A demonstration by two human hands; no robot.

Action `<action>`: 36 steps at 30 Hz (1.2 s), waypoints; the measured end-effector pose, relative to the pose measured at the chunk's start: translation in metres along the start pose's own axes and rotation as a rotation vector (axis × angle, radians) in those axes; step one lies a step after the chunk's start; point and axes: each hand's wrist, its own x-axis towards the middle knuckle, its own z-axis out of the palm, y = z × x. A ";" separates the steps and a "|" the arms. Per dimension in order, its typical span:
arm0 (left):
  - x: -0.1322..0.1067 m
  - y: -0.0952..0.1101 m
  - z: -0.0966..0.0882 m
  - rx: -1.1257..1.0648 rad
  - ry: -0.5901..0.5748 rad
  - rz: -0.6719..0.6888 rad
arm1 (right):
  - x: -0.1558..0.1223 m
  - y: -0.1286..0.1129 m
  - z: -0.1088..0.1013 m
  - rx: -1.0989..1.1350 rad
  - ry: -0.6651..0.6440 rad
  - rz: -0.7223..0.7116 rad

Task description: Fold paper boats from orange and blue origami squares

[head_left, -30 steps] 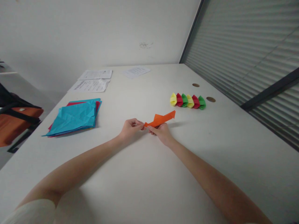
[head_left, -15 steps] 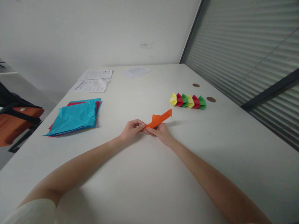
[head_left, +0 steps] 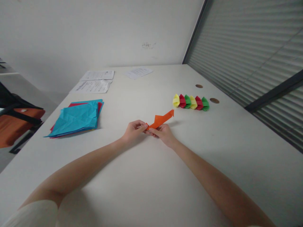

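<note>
Head view: a white bench (head_left: 151, 176) runs from the wearer toward a wall, its bare, matte top taking soft shadows under both forearms. A pale sleeve (head_left: 38, 212) covers the upper left arm; the two forearms slant inward from the near corners and meet about the middle of the bench.

There the hands nearly touch, wrists low, fingers bent. Left hand (head_left: 134, 130) pinches the left end of a folded orange paper (head_left: 162, 119) between thumb and fingers; right hand (head_left: 164, 135) grips its lower part, thumb on top. The paper's other end points up and away, toward the right edge, clear of the top.

Beyond the left edge stands a chair (head_left: 20, 126) with an orange seat and dark frame. Near that edge lies a stack of coloured paper (head_left: 75, 116), creased blue uppermost, red showing beneath. Toward the right edge sits a row of folded pieces (head_left: 190, 102) in yellow, red and green, close to two round holes (head_left: 214, 101).

By the far left corner lie printed sheets (head_left: 93, 86), with another sheet (head_left: 139, 73) along the far edge; their print is too small to read. Behind rises the white wall (head_left: 94, 31), bearing a grey smudge (head_left: 148, 46); slatted blinds (head_left: 255, 47) line the right side.
</note>
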 end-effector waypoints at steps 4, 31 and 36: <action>0.000 -0.003 -0.002 -0.028 -0.028 0.002 | 0.001 0.001 0.000 0.007 -0.011 0.007; -0.011 -0.003 0.004 0.188 0.008 0.269 | 0.002 0.000 0.002 -0.005 0.042 0.027; -0.007 -0.003 0.005 0.058 0.063 0.117 | 0.002 0.001 0.001 -0.022 -0.001 -0.011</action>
